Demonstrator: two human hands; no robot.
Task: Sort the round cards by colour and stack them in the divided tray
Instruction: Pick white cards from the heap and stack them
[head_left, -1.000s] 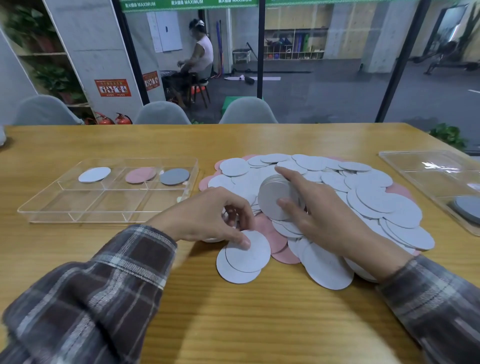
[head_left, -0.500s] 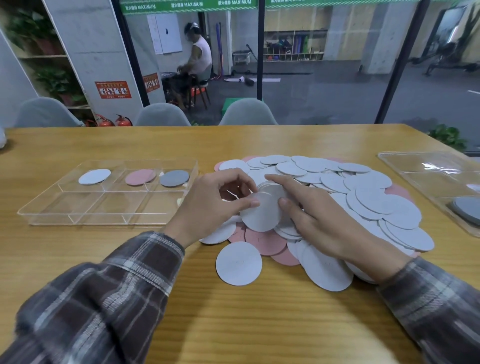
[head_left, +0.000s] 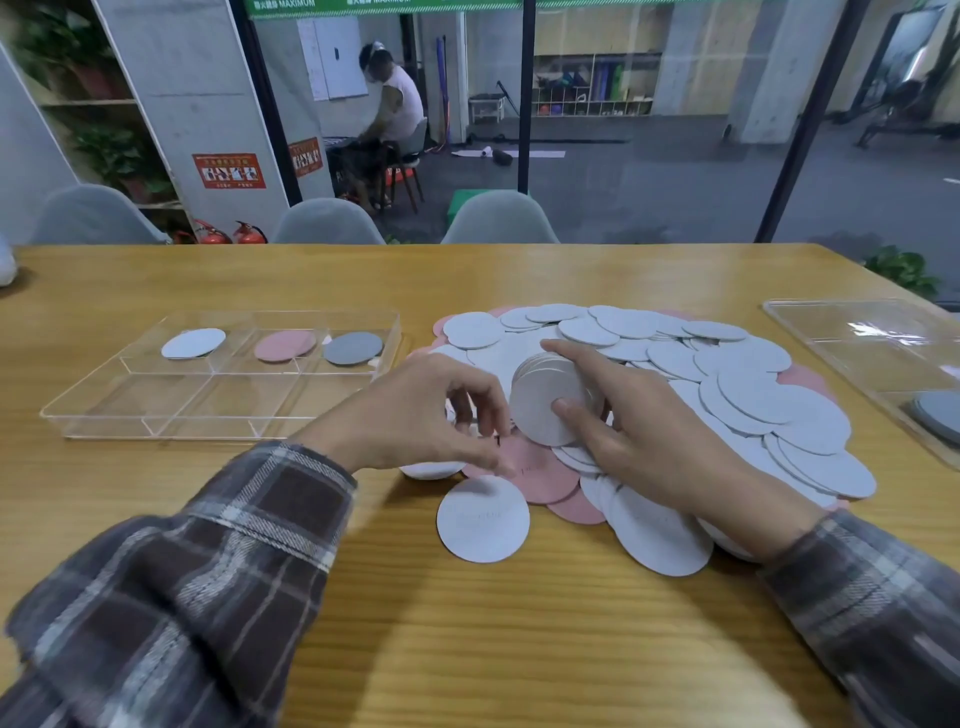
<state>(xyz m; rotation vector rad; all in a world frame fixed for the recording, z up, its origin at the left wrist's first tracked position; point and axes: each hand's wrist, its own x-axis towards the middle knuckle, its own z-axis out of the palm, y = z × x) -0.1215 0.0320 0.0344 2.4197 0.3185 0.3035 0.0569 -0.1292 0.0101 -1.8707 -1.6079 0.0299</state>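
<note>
The right hand (head_left: 649, 436) grips a stack of white cards (head_left: 545, 402) stood on edge over the near left side of the card pile (head_left: 753, 395), thumb on the front face and forefinger stretched along the top. Half a second ago the left hand (head_left: 415, 415) was pressing a single white card against this stack; that card now sits with the others and the left hand has drawn back and dropped lower. Its fingers are bent above a pink card (head_left: 540, 467) at the pile's edge, and motion blur makes it impossible to tell whether they hold or touch anything. One lone white card (head_left: 483, 519) lies where it did, on the table (head_left: 467, 649) just in front of the pile. The divided tray (head_left: 130, 410), well to the left, is unchanged: its back row holds a white card (head_left: 193, 343) on the left, a pink tray card (head_left: 284, 346) in the middle and a grey card (head_left: 352, 348) on the right.
</note>
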